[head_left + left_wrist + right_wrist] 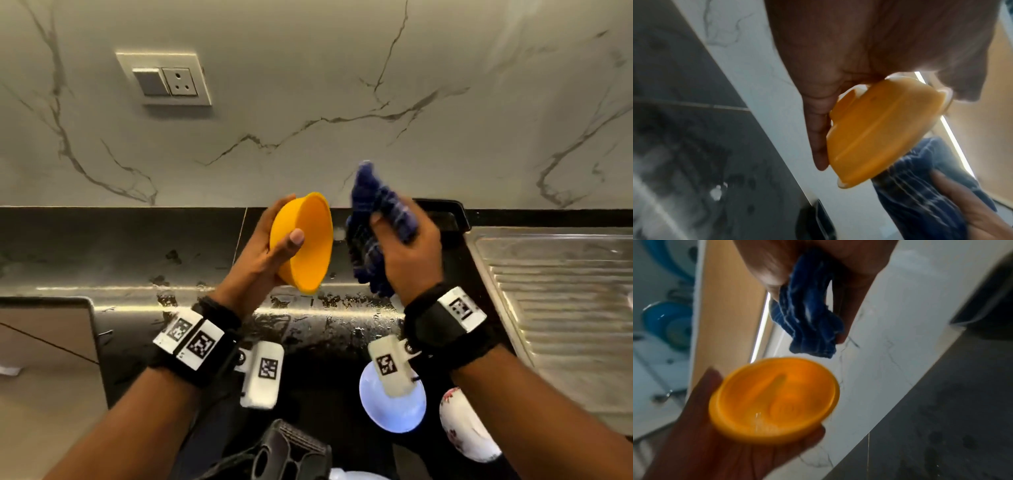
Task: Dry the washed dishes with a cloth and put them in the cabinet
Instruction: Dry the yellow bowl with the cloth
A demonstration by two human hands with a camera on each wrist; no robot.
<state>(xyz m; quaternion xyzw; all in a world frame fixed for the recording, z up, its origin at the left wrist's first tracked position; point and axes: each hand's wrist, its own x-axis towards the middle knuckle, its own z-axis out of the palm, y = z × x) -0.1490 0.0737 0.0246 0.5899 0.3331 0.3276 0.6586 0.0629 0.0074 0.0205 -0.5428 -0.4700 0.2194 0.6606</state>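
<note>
My left hand [270, 240] grips a small orange plastic bowl [305, 243] above the wet black counter, thumb on its rim and fingers behind its base. The bowl is tilted on its side, its mouth turned toward the right hand. In the left wrist view the orange bowl [875, 129] shows its underside. The right wrist view looks into the orange bowl [777, 399], where water drops glint. My right hand [404, 246] holds a bunched dark blue cloth [376, 219] just right of the bowl, a small gap between them. The blue cloth [809, 318] hangs from my fingers.
A pale blue plate [394, 407] and a white floral dish [462, 431] lie on the counter near my right forearm. The steel sink drainboard [561, 291] is at the right. A wall socket [164, 78] sits on the marble backsplash. A black rack [284, 452] is below.
</note>
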